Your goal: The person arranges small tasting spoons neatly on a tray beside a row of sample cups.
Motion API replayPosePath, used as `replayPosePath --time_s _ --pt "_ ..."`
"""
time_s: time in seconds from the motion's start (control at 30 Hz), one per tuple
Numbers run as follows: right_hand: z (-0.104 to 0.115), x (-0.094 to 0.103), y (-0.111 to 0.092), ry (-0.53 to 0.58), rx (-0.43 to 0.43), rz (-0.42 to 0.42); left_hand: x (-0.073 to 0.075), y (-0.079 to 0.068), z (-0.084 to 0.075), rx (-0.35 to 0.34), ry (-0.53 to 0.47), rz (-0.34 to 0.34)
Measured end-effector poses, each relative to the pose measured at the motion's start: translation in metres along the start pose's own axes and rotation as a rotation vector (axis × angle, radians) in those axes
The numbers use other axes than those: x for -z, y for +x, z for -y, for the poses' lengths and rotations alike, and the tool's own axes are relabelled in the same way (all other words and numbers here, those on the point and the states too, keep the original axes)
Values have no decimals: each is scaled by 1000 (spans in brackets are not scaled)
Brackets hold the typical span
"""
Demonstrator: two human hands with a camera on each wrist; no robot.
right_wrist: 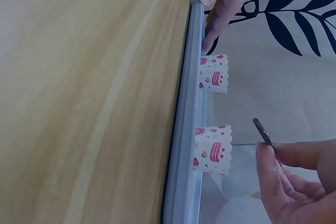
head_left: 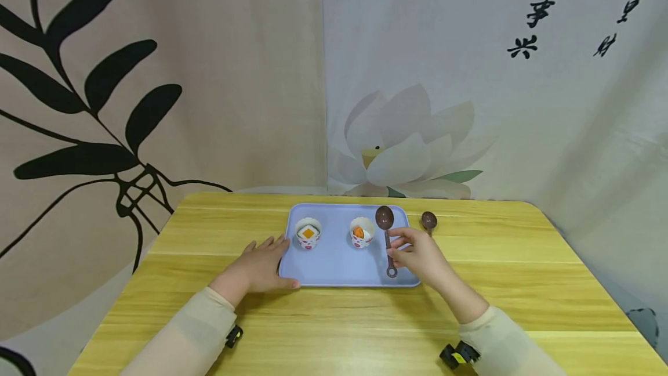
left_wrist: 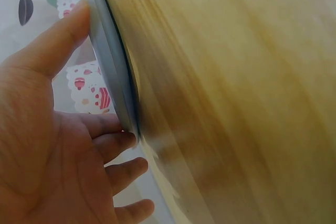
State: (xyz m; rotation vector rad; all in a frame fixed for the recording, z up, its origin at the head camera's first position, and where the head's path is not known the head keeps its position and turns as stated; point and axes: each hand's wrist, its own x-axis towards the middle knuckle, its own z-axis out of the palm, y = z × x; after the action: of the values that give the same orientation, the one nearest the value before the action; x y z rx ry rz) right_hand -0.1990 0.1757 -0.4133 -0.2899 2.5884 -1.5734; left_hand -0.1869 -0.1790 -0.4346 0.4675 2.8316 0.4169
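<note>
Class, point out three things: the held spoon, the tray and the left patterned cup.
Held spoon [head_left: 384, 217]: head view, on its bowl.
Tray [head_left: 334, 263]: head view, on bare surface.
Left patterned cup [head_left: 308, 243]: head view, on its front wall.

Spoon [head_left: 384, 217] in right hand [head_left: 417, 257]: smooth, glossy, plastic-looking. Second spoon [head_left: 429, 220], just beyond that hand: same shiny look. Tray [head_left: 334, 267] touching left hand [head_left: 256, 266]: smooth, plastic-looking, low sheen. Near cup [head_left: 308, 241] by left hand, other cup [head_left: 361, 240] by right hand: thin matt paper look. Desk [head_left: 334, 329] beneath both: wood-grain, smooth, slight sheen. Backdrop [head_left: 250, 74] beyond both: matt cloth, soft folds.
</note>
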Motion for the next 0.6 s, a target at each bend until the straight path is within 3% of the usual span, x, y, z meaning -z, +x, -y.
replayPosePath --time_s 0.2,0.6 --pt "1 -7 3 18 34 10 0 0 0 2 -5 0" --pt "1 -26 10 23 13 -10 0 -1 -1 11 -14 2"
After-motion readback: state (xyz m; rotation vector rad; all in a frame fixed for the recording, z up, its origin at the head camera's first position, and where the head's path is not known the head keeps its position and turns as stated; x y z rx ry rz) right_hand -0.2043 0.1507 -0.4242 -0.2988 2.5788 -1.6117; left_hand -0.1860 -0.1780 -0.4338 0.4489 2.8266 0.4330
